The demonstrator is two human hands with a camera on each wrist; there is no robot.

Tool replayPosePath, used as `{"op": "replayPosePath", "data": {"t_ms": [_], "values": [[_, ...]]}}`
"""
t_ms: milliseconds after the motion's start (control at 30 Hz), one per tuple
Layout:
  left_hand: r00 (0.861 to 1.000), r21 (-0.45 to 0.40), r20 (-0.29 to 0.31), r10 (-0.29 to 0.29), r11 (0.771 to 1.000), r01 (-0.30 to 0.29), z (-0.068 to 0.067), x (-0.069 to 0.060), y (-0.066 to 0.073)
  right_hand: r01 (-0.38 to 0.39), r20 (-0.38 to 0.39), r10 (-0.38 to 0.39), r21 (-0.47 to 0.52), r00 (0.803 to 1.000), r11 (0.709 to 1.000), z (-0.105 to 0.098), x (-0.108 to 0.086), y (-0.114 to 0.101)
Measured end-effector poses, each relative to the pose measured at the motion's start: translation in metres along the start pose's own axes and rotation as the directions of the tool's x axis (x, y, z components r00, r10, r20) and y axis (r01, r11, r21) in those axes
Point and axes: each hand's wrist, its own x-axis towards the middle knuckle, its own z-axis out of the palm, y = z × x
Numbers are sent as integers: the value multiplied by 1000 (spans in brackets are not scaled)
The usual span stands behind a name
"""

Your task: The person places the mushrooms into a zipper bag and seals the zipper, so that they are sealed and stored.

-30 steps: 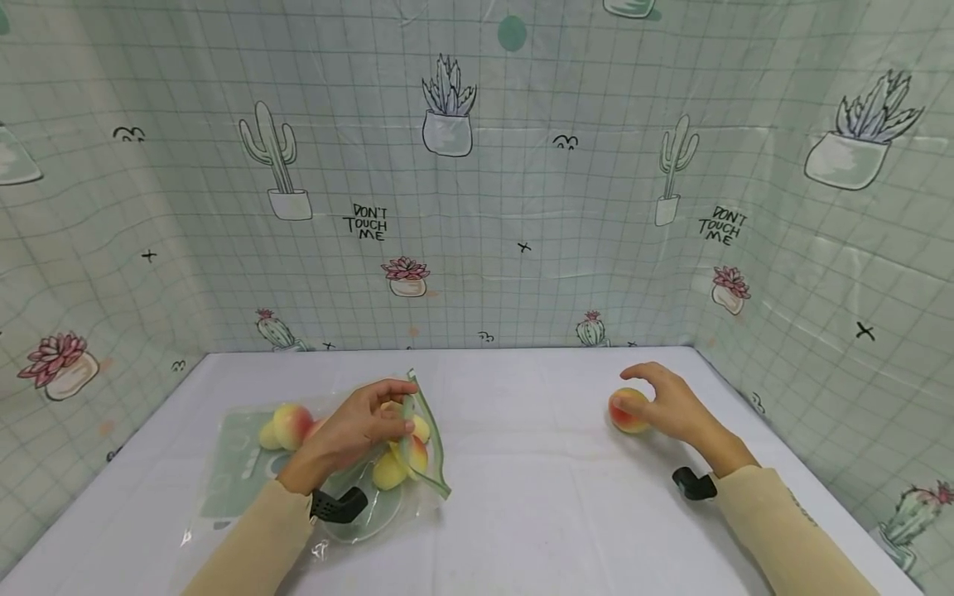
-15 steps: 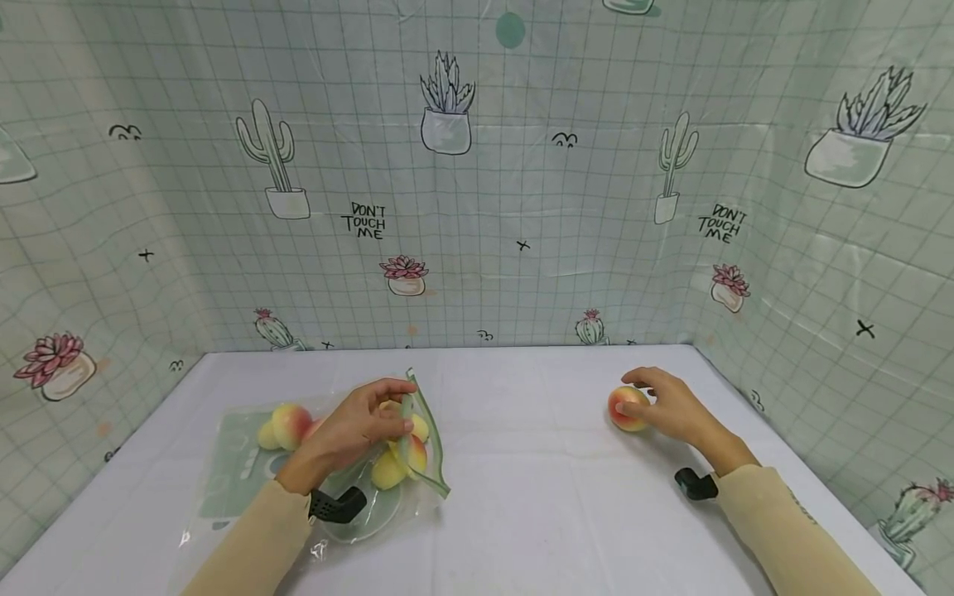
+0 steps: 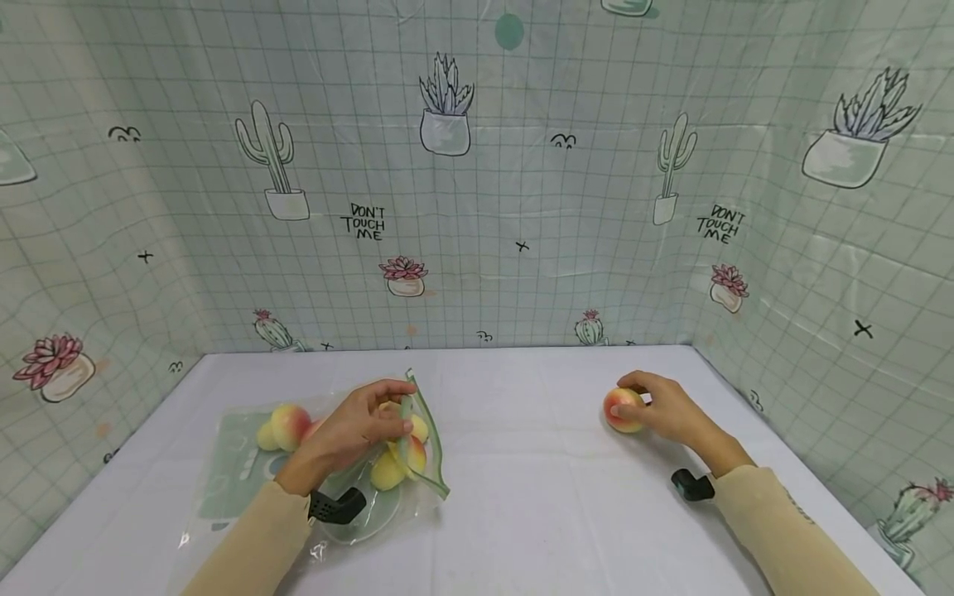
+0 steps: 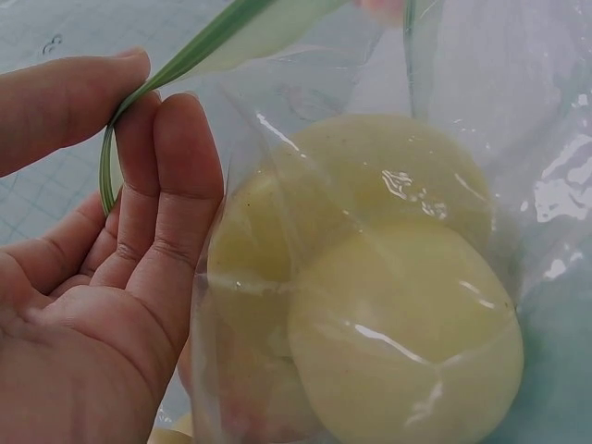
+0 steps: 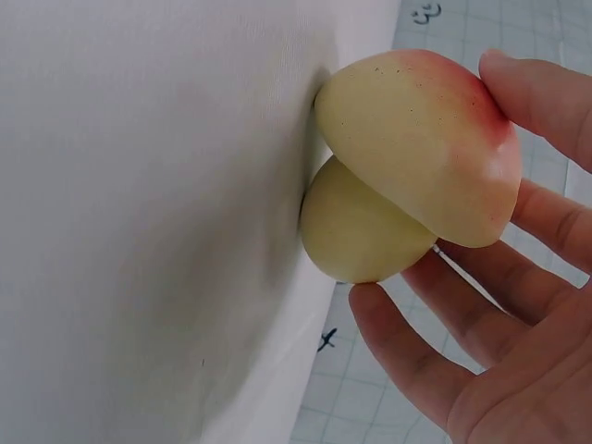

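My left hand (image 3: 354, 430) pinches the green-edged mouth of a clear plastic zip bag (image 3: 441, 451) between thumb and fingers. Inside the bag lie several yellow peaches with red blush, one peach (image 3: 291, 425) on the left and another peach (image 4: 407, 333) close under the film; my hand hides part of them. Over on the right, my right hand (image 3: 674, 411) curls its thumb and fingers round a red-blushed peach (image 5: 416, 139). A second, yellower peach (image 5: 361, 227) sits behind it, touched by a fingertip. Both appear to rest on the white cloth.
A white cloth covers the table (image 3: 514, 472). Patterned fabric walls (image 3: 484, 207) rise at the back and both sides. Each wrist wears a black device, such as the wrist camera (image 3: 339, 505) on the left.
My right fingers have come in closer round the peach, which has shifted slightly left. The left hand and the bag have stayed in place.
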Motion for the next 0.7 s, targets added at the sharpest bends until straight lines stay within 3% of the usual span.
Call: {"op": "replayPosePath", "data": {"t_ms": [233, 500, 700], "values": [[1000, -26, 11, -2, 1000, 2, -1, 1, -1, 40, 13, -40, -2, 999, 999, 10, 5, -12], [1000, 16, -1, 6, 1000, -6, -1, 2, -2, 94, 24, -94, -12, 995, 996, 18, 10, -26], [1000, 21, -11, 1, 1000, 0, -1, 1, -1, 75, 41, -74, -15, 996, 997, 18, 8, -28]]}}
